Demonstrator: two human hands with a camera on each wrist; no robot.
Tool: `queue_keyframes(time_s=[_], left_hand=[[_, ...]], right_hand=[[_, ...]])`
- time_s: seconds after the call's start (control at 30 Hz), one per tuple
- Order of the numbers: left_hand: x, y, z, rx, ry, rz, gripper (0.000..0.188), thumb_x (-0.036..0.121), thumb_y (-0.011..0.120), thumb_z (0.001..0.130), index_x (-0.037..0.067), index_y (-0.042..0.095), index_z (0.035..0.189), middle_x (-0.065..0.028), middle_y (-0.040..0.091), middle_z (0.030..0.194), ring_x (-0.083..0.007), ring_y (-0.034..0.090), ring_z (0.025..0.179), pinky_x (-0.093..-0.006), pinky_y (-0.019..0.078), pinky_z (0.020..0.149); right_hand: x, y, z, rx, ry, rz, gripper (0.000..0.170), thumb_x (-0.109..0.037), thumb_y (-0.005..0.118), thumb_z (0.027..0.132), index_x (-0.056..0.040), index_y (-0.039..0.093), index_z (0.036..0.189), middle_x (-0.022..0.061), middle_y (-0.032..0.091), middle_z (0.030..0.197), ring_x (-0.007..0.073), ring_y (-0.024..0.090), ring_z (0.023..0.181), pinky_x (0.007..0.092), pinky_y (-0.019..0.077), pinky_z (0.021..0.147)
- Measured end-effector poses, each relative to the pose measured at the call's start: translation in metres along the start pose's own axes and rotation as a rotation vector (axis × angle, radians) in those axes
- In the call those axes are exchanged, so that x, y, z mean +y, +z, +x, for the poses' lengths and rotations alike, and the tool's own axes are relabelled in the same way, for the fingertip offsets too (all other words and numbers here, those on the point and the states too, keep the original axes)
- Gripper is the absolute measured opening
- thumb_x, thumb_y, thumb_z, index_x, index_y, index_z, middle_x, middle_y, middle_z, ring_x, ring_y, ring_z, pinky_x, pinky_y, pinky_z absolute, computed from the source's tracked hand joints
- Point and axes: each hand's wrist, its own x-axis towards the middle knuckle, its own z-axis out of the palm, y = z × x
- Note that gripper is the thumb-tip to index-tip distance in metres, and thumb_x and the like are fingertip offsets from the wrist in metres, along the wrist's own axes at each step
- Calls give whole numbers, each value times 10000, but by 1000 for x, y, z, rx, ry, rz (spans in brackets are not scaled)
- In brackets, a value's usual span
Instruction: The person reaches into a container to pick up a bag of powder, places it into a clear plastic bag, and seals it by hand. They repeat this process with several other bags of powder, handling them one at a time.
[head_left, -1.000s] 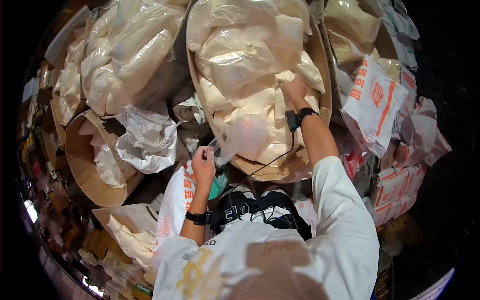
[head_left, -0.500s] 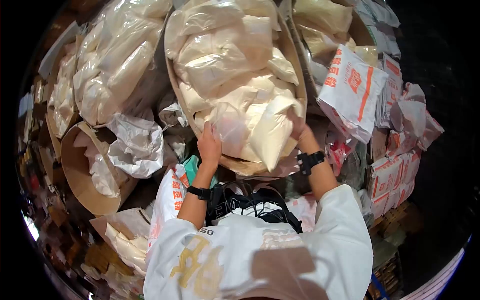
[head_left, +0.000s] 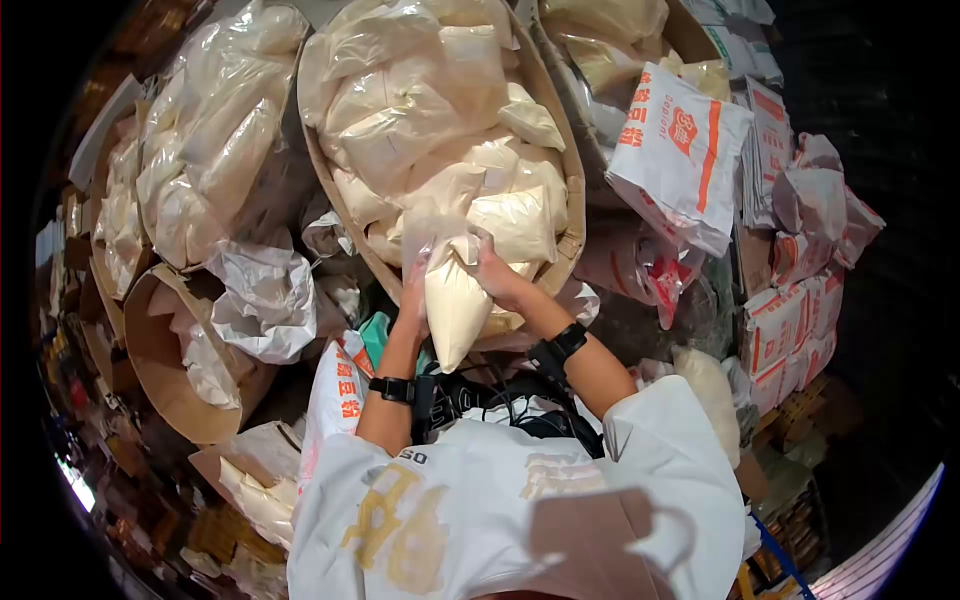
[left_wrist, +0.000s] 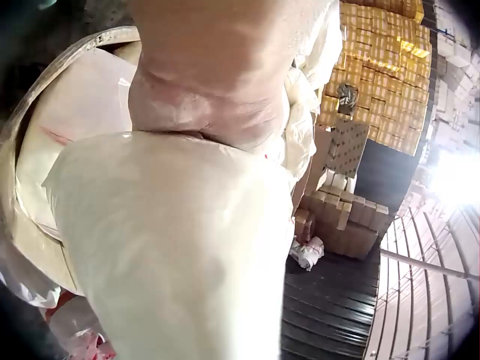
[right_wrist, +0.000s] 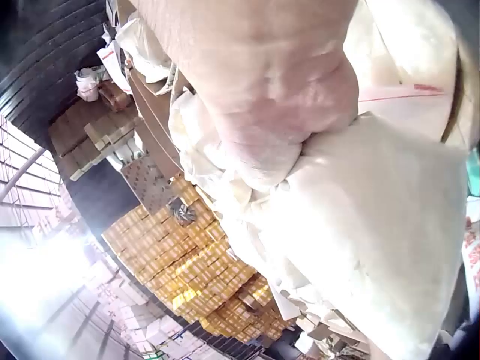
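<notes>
Bag (head_left: 455,310) now across box rim (head_left: 577,215)

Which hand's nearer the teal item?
Left. The left hand is just up and right of the teal item in the head view; the right hand is farther right, across the pale bag.

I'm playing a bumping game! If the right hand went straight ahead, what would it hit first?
Probably the bag, because the right hand is touching it. Past that, maybe the other bags, but depth is unclear.
</notes>
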Motion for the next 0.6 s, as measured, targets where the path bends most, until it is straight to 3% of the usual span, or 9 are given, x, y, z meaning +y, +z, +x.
queue_keyframes(time_s=[0.1, 0.2, 0.3, 0.37, 0.43, 0.5, 0.6], left_hand=[[-14, -12, 4, -21, -76, -86, 456, 223, 437, 1041, 64, 392, 1466, -102, 585, 1302, -200, 639, 1094, -342, 557, 886], [-28, -17, 9, 5, -75, -105, 448, 211, 462, 1030, 67, 418, 1452, -94, 596, 1283, -190, 646, 1061, -332, 557, 878], [-31, -20, 10, 12, -43, -52, 441, 187, 481, 1018, 70, 441, 1441, -93, 598, 1281, -185, 642, 1057, -326, 553, 882], [-29, -16, 8, 2, -43, -29, 440, 176, 490, 1013, 71, 449, 1438, -92, 597, 1284, -185, 640, 1061, -324, 551, 885], [-25, -13, 4, -9, -55, -24, 441, 171, 497, 1009, 72, 452, 1436, -90, 597, 1287, -187, 639, 1066, -325, 550, 887], [-26, -16, 3, -4, -40, -39, 430, 171, 490, 1013, 66, 455, 1428, -91, 601, 1283, -192, 645, 1057, -329, 553, 885], [-27, -16, 1, 37, -6, 14, 400, 176, 464, 1024, 55, 470, 1405, -103, 615, 1256, -207, 659, 1023, -344, 560, 875]], right_hand=[[8, 10, 2, 204, 2, -29, 797, -170, 687, 939, -94, 126, 1501, 191, 496, 1344, 246, 589, 1109, 361, 542, 878], [13, 6, 9, 200, -112, -114, 788, -208, 745, 894, -64, 226, 1469, 182, 508, 1331, 234, 598, 1075, 355, 542, 850], [16, -2, 17, 165, 24, -253, 699, -208, 775, 863, -19, 360, 1393, 192, 515, 1316, 229, 598, 1070, 351, 539, 829], [45, -17, 35, 287, -82, -550, 618, -192, 766, 861, 3, 419, 1334, 196, 541, 1263, 226, 586, 1087, 354, 536, 826], [50, -18, 38, 337, -163, -668, 552, -177, 744, 865, 17, 450, 1290, 195, 565, 1204, 228, 578, 1091, 356, 528, 841], [55, -19, 37, 321, -212, -602, 502, -165, 710, 876, 24, 454, 1264, 191, 587, 1139, 233, 576, 1082, 357, 515, 873], [63, -14, 33, 466, -481, -724, 371, -116, 617, 904, 28, 458, 1207, 152, 592, 1061, 219, 565, 1042, 346, 492, 892]])
